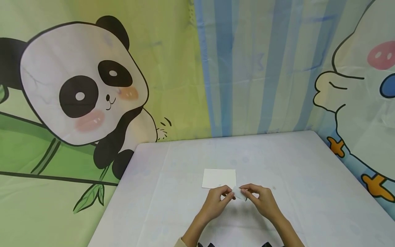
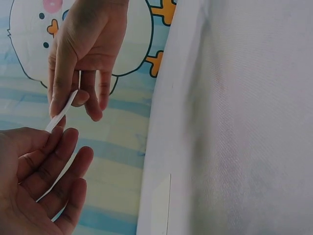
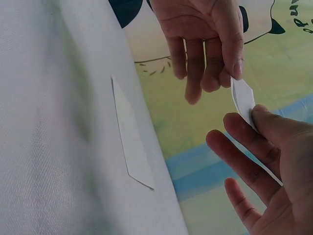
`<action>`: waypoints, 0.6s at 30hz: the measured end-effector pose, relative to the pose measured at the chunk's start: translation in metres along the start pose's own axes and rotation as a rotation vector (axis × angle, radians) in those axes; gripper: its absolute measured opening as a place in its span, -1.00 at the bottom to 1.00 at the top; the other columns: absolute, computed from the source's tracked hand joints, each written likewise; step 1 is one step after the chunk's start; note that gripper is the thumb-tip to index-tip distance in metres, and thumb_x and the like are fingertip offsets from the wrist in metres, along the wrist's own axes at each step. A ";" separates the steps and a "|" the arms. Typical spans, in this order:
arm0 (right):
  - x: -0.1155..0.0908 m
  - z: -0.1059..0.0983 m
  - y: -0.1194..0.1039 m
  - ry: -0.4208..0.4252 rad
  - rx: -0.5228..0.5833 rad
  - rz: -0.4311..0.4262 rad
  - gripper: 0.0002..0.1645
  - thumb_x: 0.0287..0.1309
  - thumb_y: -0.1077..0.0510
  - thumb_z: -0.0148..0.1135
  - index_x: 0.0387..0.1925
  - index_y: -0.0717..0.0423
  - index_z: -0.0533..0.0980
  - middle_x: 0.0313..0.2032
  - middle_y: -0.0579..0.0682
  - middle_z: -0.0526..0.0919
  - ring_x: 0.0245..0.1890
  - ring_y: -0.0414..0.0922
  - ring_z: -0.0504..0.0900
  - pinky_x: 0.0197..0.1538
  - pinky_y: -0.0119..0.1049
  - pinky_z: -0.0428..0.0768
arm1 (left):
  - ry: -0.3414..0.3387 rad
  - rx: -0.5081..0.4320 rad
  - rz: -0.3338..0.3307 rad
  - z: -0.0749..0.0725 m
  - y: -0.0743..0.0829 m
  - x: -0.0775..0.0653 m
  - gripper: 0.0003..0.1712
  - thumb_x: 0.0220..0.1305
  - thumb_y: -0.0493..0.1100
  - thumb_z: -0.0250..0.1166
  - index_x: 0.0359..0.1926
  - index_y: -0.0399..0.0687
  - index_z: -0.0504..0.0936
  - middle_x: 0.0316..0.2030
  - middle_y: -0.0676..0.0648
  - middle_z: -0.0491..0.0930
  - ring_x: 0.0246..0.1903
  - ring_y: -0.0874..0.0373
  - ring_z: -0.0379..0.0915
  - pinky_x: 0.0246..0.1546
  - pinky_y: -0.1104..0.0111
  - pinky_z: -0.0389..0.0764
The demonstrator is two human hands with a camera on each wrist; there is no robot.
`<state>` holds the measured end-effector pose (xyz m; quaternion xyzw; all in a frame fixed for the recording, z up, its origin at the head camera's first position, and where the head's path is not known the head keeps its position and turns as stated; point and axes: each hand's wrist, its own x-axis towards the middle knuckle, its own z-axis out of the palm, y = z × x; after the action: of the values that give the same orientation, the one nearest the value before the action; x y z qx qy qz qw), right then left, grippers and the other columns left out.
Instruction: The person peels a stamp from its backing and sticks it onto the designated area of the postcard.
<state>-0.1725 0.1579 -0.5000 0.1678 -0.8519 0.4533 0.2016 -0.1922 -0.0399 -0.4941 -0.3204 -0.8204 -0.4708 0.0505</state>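
Observation:
Between both hands, above the table, is a small folded piece of white paper (image 1: 239,193). My left hand (image 1: 217,202) pinches one end of it between thumb and index finger. The opposite end is pinched by my right hand (image 1: 261,201) in the same way. In the right wrist view the folded paper (image 3: 243,100) shows layers lying close together along one side. Seen edge-on in the left wrist view, the paper (image 2: 62,111) is a thin white strip. A flat white rectangular sheet (image 1: 219,178) lies on the table just beyond the hands.
The table (image 1: 172,212) has a pale whitish cover. Behind it hangs a printed cloth (image 1: 172,68) with a panda and blue stripes. Another cartoon figure (image 1: 367,113) is printed on the cloth at the right.

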 end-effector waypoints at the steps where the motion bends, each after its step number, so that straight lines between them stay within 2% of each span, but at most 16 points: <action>1: 0.000 0.000 -0.001 -0.006 0.014 0.004 -0.87 0.10 0.13 0.27 -0.30 -0.18 0.63 -0.52 -0.44 0.59 -0.46 -0.36 0.56 -0.34 -0.15 0.57 | 0.007 -0.002 0.004 0.000 0.000 0.000 -0.78 0.35 -0.07 0.09 -0.35 -0.02 0.60 -0.46 0.19 0.62 -0.38 0.44 0.49 -0.39 0.54 0.50; 6: 0.000 -0.001 -0.004 -0.022 0.041 0.024 -0.89 0.09 0.11 0.29 -0.32 -0.18 0.62 -0.55 -0.42 0.58 -0.46 -0.35 0.57 -0.34 -0.16 0.58 | 0.038 -0.002 0.023 -0.001 0.002 -0.001 -0.80 0.34 -0.09 0.11 -0.35 -0.03 0.61 -0.46 0.17 0.62 -0.38 0.42 0.49 -0.39 0.54 0.51; 11: 0.000 -0.003 -0.006 -0.035 0.049 0.048 -0.91 0.08 0.11 0.30 -0.33 -0.16 0.61 -0.53 -0.39 0.59 -0.43 -0.33 0.58 -0.41 -0.30 0.55 | 0.072 -0.005 0.023 -0.003 0.005 -0.002 -0.82 0.32 -0.11 0.13 -0.37 -0.03 0.61 -0.47 0.16 0.63 -0.40 0.41 0.49 -0.41 0.53 0.51; 15: 0.000 -0.005 -0.008 -0.032 0.072 0.055 -0.95 0.09 0.11 0.29 -0.38 -0.15 0.59 -0.50 -0.36 0.62 -0.42 -0.31 0.59 -0.41 -0.32 0.54 | 0.132 0.001 0.036 -0.003 0.007 -0.002 -0.82 0.30 -0.12 0.16 -0.39 -0.04 0.62 -0.47 0.15 0.64 -0.44 0.42 0.48 -0.42 0.51 0.52; 18: 0.000 -0.007 -0.009 -0.029 0.074 0.054 -0.95 0.10 0.11 0.28 -0.40 -0.16 0.57 -0.50 -0.37 0.61 -0.40 -0.30 0.59 -0.34 -0.29 0.54 | 0.188 0.000 0.051 -0.004 0.007 -0.002 -0.86 0.25 -0.15 0.21 -0.42 -0.06 0.63 -0.49 0.14 0.64 -0.46 0.41 0.48 -0.42 0.49 0.54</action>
<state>-0.1665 0.1587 -0.4902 0.1585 -0.8416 0.4874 0.1706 -0.1875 -0.0411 -0.4876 -0.2957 -0.8036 -0.4974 0.1390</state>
